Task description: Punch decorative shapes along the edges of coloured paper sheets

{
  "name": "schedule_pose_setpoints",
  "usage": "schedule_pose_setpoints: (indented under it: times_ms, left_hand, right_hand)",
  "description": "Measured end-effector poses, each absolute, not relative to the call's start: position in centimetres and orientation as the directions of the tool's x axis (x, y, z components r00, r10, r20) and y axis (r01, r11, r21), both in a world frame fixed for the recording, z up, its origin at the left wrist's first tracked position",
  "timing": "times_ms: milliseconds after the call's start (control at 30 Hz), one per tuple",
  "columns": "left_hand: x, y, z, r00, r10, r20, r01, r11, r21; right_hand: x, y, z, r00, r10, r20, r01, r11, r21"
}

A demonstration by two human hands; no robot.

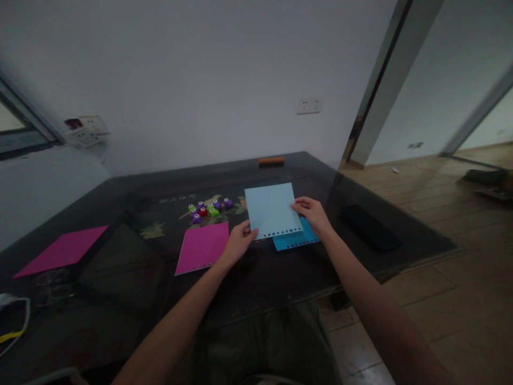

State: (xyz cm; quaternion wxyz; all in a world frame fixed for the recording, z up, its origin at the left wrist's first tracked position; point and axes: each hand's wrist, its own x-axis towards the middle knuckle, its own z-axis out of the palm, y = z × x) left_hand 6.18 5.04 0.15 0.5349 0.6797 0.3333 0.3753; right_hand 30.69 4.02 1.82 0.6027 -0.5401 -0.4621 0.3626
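Observation:
Between my two hands is a pale blue sheet of paper (pixel 270 207), raised a little over the table, with a row of small punched shapes along its near edge. My left hand (pixel 239 241) pinches its lower left corner. On the right edge, my right hand (pixel 312 214) grips it between thumb and fingers. A brighter blue sheet (pixel 294 240), also punched along its near edge, lies partly hidden beneath it. Left of my left hand lies a magenta sheet (pixel 204 243) with punched holes near its bottom. Several small purple, green and red craft punches (pixel 203 212) sit behind that sheet.
The dark glossy table (pixel 132 256) meets the wall. Another magenta sheet (pixel 64 248) lies far left, near a white cable (pixel 27 318). At the back is an orange-brown bar-shaped object (pixel 271 161). A black flat object (pixel 371 227) rests at the right.

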Motion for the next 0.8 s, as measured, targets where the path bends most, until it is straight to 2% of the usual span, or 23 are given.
schedule_pose_setpoints:
  times_ms: [167, 267, 400, 500, 600, 800]
  left_hand:
    - [6.7, 5.4, 0.2, 0.38, 0.894, 0.237, 0.179, -0.322, 0.93]
    - [7.3, 5.5, 0.8, 0.37, 0.902, 0.225, 0.247, -0.328, 0.912]
    - [9.0, 5.0, 1.8, 0.345, 0.918, 0.193, 0.242, -0.286, 0.927]
    - [10.4, 4.4, 1.8, 0.303, 0.926, 0.223, 0.272, -0.309, 0.912]
    - [11.0, 3.7, 1.2, 0.352, 0.893, 0.28, 0.37, -0.407, 0.835]
    - [9.7, 3.3, 0.5, 0.434, 0.802, 0.411, 0.531, -0.596, 0.602]
  right_hand:
    - [31.8, 3.9, 1.6, 0.302, 0.949, 0.088, 0.034, 0.082, -0.996]
    - [32.8, 3.7, 1.8, 0.29, 0.955, 0.061, 0.042, 0.051, -0.998]
    - [34.4, 3.4, 2.1, 0.33, 0.942, 0.059, 0.069, 0.039, -0.997]
    - [35.4, 3.0, 1.9, 0.366, 0.93, 0.032, 0.089, -0.001, -0.996]
    - [36.2, 2.4, 1.3, 0.377, 0.926, -0.022, 0.096, -0.063, -0.993]
    - [37.5, 2.1, 0.3, 0.327, 0.934, -0.144, 0.071, -0.177, -0.982]
